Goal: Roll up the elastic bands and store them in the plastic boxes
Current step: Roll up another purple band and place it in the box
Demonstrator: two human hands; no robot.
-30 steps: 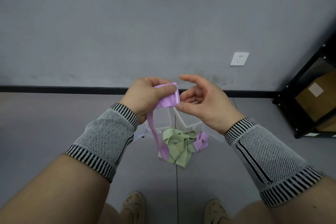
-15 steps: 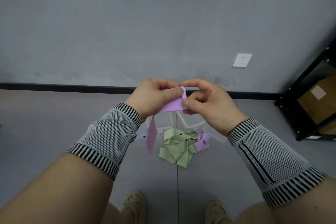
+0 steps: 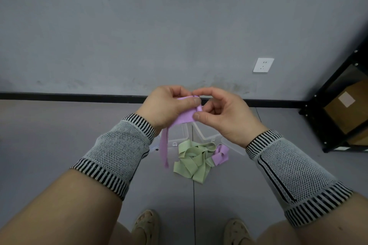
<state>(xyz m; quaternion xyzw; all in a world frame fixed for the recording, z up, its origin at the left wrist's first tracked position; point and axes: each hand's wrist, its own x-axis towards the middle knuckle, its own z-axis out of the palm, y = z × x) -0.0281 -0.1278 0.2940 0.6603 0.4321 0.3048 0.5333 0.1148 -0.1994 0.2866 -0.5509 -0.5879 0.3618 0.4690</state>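
Observation:
Both hands hold a purple elastic band [image 3: 184,116] in the air in front of me. My left hand [image 3: 167,108] grips its flat part under the thumb. My right hand [image 3: 221,113] pinches its small rolled end between thumb and fingers. The band's loose tail [image 3: 164,145] hangs down from my left hand. On the floor below lie a heap of green bands [image 3: 194,160] and another purple band [image 3: 220,154]. Behind them stand clear plastic boxes [image 3: 207,133], partly hidden by my hands.
A grey wall with a white socket [image 3: 263,65] and a black skirting runs behind. A black shelf [image 3: 338,105] holding a cardboard box [image 3: 348,105] stands at the right. My two feet [image 3: 147,225] show at the bottom edge on the grey floor.
My hands came together on the purple band. The right hand closed its thumb and fingers on the band's end and began a small roll. The hanging tail became shorter and swung.

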